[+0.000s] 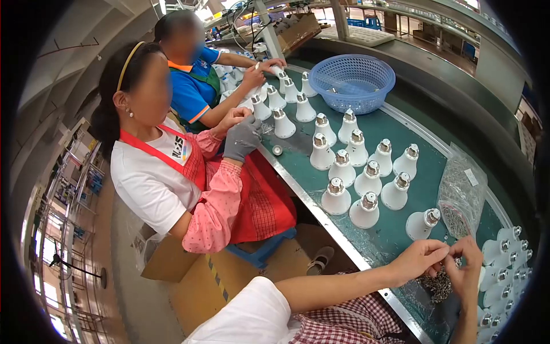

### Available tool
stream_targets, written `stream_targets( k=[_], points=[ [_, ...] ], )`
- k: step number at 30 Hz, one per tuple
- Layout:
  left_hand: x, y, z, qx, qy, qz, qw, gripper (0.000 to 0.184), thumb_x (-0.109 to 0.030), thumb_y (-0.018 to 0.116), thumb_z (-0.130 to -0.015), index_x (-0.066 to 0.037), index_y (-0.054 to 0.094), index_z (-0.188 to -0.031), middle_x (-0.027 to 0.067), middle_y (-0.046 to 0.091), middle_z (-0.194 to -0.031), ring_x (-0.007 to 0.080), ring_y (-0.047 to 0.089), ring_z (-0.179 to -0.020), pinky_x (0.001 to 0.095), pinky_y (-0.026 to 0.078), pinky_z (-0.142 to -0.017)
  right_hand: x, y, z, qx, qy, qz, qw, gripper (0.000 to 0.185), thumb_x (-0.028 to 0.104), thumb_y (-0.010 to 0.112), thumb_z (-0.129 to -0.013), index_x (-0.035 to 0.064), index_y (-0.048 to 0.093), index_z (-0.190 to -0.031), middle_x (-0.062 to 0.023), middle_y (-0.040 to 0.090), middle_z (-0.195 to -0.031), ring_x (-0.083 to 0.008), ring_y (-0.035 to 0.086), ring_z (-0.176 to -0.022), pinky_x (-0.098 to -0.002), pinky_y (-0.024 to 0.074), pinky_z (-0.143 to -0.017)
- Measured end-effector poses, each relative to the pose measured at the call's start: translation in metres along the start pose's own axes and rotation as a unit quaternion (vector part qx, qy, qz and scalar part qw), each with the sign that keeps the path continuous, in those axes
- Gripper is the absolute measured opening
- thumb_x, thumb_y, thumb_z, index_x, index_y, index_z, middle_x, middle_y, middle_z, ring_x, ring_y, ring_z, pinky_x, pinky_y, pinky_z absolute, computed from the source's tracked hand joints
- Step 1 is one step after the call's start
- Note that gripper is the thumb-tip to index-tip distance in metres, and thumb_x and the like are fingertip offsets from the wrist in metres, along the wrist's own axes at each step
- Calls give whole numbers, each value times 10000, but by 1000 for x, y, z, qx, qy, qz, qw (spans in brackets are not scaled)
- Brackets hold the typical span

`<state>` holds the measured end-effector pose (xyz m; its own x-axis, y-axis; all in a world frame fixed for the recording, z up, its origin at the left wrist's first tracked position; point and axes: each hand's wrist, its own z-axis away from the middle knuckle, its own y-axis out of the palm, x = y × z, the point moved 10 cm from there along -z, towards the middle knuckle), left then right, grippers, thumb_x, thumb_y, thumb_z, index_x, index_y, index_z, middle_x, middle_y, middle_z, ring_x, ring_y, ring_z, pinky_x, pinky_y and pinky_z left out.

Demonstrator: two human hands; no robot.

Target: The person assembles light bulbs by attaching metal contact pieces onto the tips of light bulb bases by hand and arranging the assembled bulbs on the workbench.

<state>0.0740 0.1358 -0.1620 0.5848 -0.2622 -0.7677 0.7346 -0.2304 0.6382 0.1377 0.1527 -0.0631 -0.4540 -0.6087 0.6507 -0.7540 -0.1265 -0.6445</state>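
Note:
My left hand [420, 262] and my right hand [467, 265] meet over the bench at the lower right. Fingertips are pinched together on both hands. Whatever lies between them is too small or hidden to make out. Just below is a heap of small metal parts [438, 288], partly covered by my hands. A white bulb housing with a metal screw cap [421, 224] leans on its side just beyond my left hand. Behind my right hand lies a clear plastic bag [463, 186] containing small thin metal pieces.
Several white bulb housings [366, 209] stand across the green bench [298, 155]; more crowd the right edge [497, 269]. A blue plastic basket [352, 86] sits at the back. Two co-workers sit along the left, one wearing a grey glove [242, 140].

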Motion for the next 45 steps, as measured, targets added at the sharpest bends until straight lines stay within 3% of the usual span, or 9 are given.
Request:
stream_targets(
  k=[6, 20, 27, 30, 32, 36, 39, 42, 45],
  points=[
    [19, 1, 5, 23, -101, 53, 993, 162, -194, 579, -877, -33, 580, -900, -5, 557, -737, 54, 515, -623, 180, 438, -524, 5, -9, 28, -75, 11, 5, 997, 121, -12, 631, -641, 15, 560, -735, -91, 495, -728, -214, 493, -688, -287, 379, -613],
    [-33, 20, 9, 6, 98, -362, 927, 136, -97, 591, -806, 33, 602, -844, 59, 598, -669, 90, 538, -600, 245, 452, -553, -49, -3, 61, -50, 194, -168, 965, 95, 64, 550, -834, 16, 494, -773, 13, 434, -761, -64, 409, -702, -191, 329, -612],
    [-39, 27, 13, 33, 123, -395, 910, 139, -88, 604, -777, 40, 596, -831, 84, 589, -657, 108, 545, -580, 256, 444, -539, -56, 11, 65, 8, 189, -221, 957, 139, 123, 499, -869, 38, 460, -766, 11, 410, -699, -54, 375, -644, -193, 313, -569],
    [-46, 22, 12, 22, 103, -401, 910, 95, -62, 592, -760, 27, 592, -794, 97, 607, -677, 161, 569, -569, 288, 443, -527, -80, -13, 66, -132, 243, -399, 874, 132, 104, 472, -870, 50, 420, -760, -7, 393, -664, -87, 383, -601, -220, 331, -550],
    [-53, 45, 6, 96, 170, -515, 835, 125, -99, 577, -764, 25, 581, -747, 114, 607, -658, 227, 585, -577, 330, 450, -532, -93, -28, 71, -212, 226, -446, 840, 150, 124, 466, -898, 49, 424, -776, -9, 394, -689, -82, 374, -604, -215, 327, -551],
    [-151, 108, -57, -46, 404, -762, 503, 261, -223, 573, -769, 36, 550, -758, 141, 545, -699, 326, 540, -683, 390, 454, -622, -100, -16, 68, -154, 203, -449, 857, 168, 150, 465, -915, 50, 424, -787, -13, 393, -707, -80, 370, -609, -213, 325, -555],
    [-165, 125, -26, -113, 495, -652, 563, 256, -209, 574, -762, 42, 545, -803, 160, 526, -745, 350, 517, -720, 395, 445, -657, -84, -25, 65, -155, 166, -390, 892, 160, 147, 455, -916, 46, 431, -794, -7, 400, -697, -72, 366, -608, -211, 316, -554],
    [-83, 98, -20, 113, 292, -607, 731, 213, -174, 583, -758, 36, 566, -783, 162, 539, -713, 319, 528, -736, 375, 434, -658, -85, -23, 69, -139, 189, -390, 891, 155, 145, 447, -914, 42, 444, -798, -4, 418, -705, -70, 379, -614, -208, 315, -556],
    [-62, 77, -4, 125, 242, -509, 816, 149, -129, 601, -744, 18, 571, -751, 146, 549, -692, 302, 530, -726, 372, 424, -646, -85, -10, 73, -108, 197, -378, 898, 147, 154, 453, -908, 40, 454, -816, -3, 437, -716, -67, 392, -622, -201, 318, -566]
  ],
)
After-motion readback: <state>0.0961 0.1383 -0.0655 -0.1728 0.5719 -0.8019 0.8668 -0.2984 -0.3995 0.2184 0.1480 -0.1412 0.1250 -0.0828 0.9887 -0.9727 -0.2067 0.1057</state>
